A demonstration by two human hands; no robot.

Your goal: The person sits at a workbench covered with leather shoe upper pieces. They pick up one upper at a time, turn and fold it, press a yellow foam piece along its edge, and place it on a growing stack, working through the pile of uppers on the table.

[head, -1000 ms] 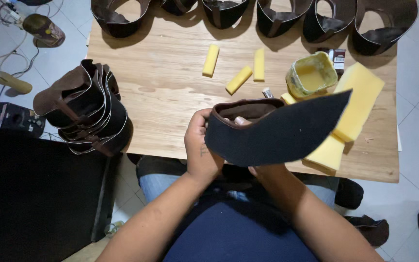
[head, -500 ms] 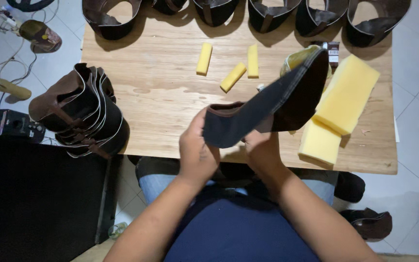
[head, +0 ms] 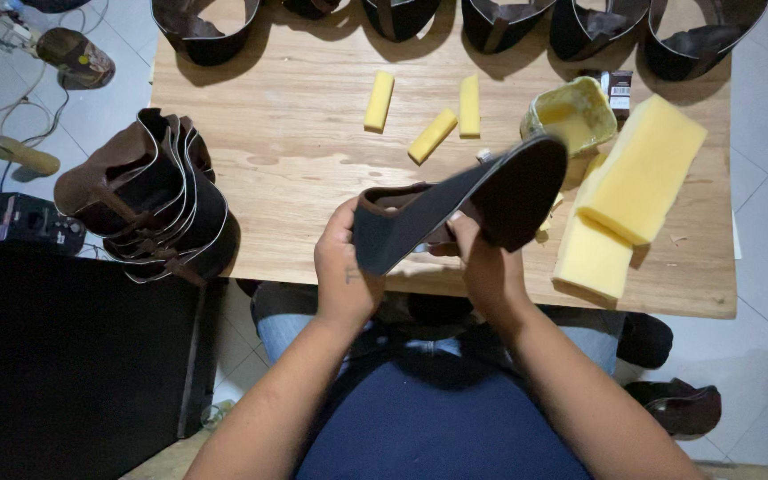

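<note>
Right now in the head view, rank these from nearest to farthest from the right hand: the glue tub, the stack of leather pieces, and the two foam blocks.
From the right hand:
1. Two foam blocks, just right of it.
2. Glue tub, up and right, behind the held piece.
3. Stack of leather pieces, far across at the table's left edge.

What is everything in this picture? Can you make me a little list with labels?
left hand: grips the near end of the dark leather shoe piece
right hand: holds the same piece from below, near its middle
table: light wood
foam blocks: two big yellow ones, stacked at the right
foam sticks: three small yellow ones, mid-table
glue tub: open, yellowish, behind the held piece
stack of leather pieces: brown, at the table's left edge
far edge: a row of curved dark pieces
</note>
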